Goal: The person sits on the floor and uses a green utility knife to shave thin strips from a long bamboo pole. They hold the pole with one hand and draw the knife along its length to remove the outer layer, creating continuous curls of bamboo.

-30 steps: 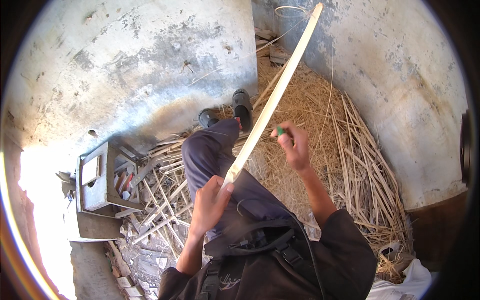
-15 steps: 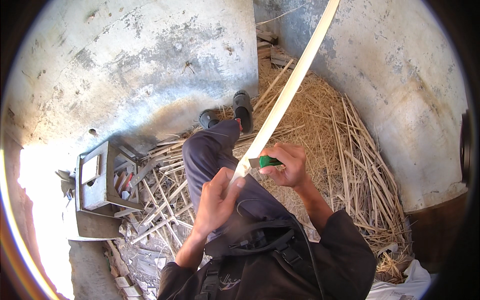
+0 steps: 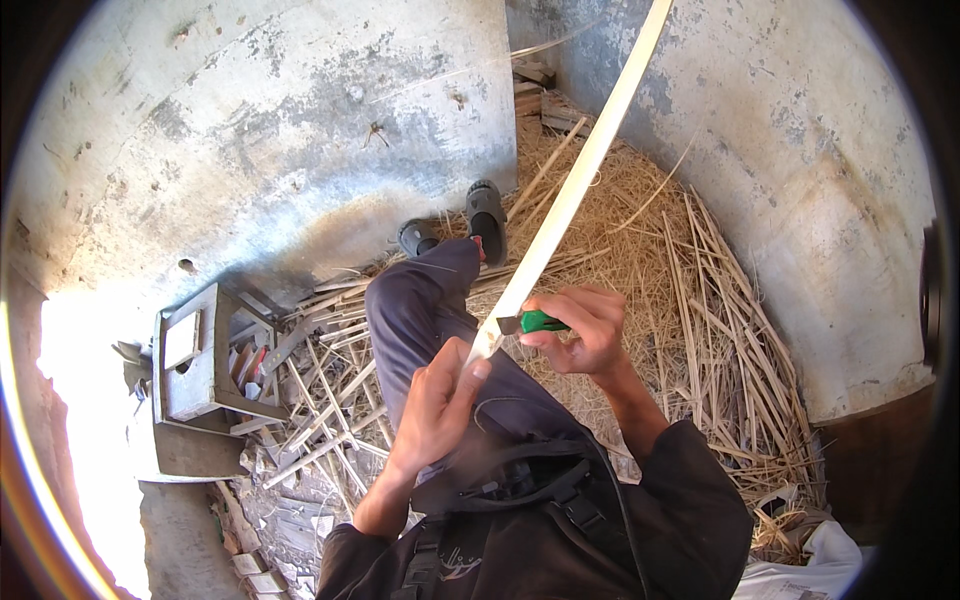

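Observation:
A long, pale strip [image 3: 572, 195], like split bamboo or cane, slants from my lap up past the top edge of the view. My left hand [image 3: 437, 408] is closed round its near end, thumb laid along it. In my right hand [image 3: 588, 328] is a utility knife [image 3: 540, 322] with a green handle and a short grey blade. The blade lies across the strip just beyond my left thumb. Whether it is cutting in there is too small to tell. My crossed legs [image 3: 430, 310] in dark trousers are under the work.
Thin shavings [image 3: 620, 220] cover the floor ahead, with a heap of long split sticks [image 3: 735, 370] along the right wall [image 3: 800, 150]. More sticks [image 3: 330, 400] lie to the left, beside a weathered wooden box [image 3: 210, 350]. A white sack [image 3: 815, 570] is at lower right.
My right hand and knife have shifted slightly right. The strip's far end has swung a little left. Thin curved slivers now show near the right wall and across the far wall.

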The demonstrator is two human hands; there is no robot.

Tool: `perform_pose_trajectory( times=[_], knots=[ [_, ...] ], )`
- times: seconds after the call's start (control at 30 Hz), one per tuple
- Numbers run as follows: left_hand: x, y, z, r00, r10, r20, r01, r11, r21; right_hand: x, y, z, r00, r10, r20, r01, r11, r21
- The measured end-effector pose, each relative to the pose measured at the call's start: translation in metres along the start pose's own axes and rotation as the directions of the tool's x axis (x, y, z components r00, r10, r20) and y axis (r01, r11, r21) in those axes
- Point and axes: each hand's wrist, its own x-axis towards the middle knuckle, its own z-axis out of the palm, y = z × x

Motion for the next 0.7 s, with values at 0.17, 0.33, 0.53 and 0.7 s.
perform_pose_trajectory(
  times=[0.17,0.33,0.53,0.7],
  knots=[
    [-0.001,0.006,-0.003,0.998,-0.044,0.054,0.047,0.997,-0.054,0.002,-0.001,-0.003,1.000,-0.014,-0.001,0.014,0.999,-0.036],
    [-0.001,0.000,-0.004,0.997,-0.034,0.074,0.040,0.997,-0.072,0.000,0.001,-0.001,1.000,-0.011,-0.007,0.011,0.999,-0.034],
    [-0.004,-0.009,-0.007,0.990,-0.080,0.120,0.099,0.982,-0.161,0.001,0.004,-0.002,1.000,-0.008,-0.011,0.008,0.999,-0.042],
    [-0.002,-0.008,-0.010,0.990,-0.070,0.123,0.086,0.988,-0.131,0.002,0.004,-0.003,1.000,-0.022,0.007,0.023,0.997,-0.071]
  ],
)
